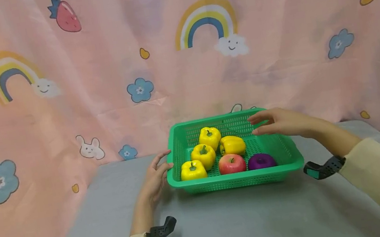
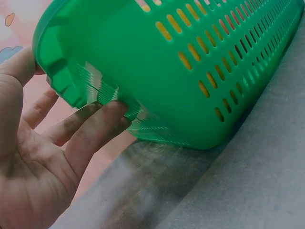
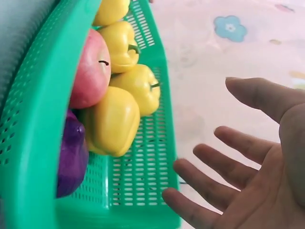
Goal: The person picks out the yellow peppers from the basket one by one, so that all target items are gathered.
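left wrist only — left hand's palm [image 2: 45,162]

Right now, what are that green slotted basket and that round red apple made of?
The green, rectangular basket looks like moulded plastic, slightly shiny, with evenly repeated slots. The round, red apple looks smooth with a soft sheen: perhaps a plastic or foam model, perhaps real fruit.
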Motion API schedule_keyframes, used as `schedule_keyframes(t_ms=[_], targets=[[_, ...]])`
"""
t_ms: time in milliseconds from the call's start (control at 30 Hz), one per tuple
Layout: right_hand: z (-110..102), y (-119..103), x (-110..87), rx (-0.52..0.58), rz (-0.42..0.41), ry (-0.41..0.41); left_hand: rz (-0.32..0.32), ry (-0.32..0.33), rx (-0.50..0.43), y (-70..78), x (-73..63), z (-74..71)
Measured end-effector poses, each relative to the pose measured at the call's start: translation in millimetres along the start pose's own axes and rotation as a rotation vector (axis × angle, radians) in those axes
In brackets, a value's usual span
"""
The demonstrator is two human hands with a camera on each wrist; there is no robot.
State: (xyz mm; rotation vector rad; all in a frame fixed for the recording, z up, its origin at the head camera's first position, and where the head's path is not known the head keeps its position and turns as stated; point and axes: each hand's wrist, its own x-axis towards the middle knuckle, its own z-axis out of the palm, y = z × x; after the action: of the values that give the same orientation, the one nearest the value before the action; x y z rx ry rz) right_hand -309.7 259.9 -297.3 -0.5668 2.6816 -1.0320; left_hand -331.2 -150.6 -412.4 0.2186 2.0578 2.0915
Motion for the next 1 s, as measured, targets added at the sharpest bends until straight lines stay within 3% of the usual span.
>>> schedule_keyframes(t_ms=[167, 333, 767, 1000], targets=[[3, -8, 34.7, 0.062, 0.011, -0.134, -0.008, 0.037, -0.004, -0.4, -5.2, -10.7], [5, -5, 52.8, 0.038, 0.013, -0.214, -0.016, 0.023, 0.0, -2.2, -4.5, -9.7], [6, 7, 76.9, 0.002, 0.09, -0.308, -0.012, -0.009, 0.004, -3.2, 1.8, -0.6], [10, 10, 89.6, -0.042, 0.125, -0.292, -0.015, 0.01, 0.02, -2.0, 2.4, -0.8]])
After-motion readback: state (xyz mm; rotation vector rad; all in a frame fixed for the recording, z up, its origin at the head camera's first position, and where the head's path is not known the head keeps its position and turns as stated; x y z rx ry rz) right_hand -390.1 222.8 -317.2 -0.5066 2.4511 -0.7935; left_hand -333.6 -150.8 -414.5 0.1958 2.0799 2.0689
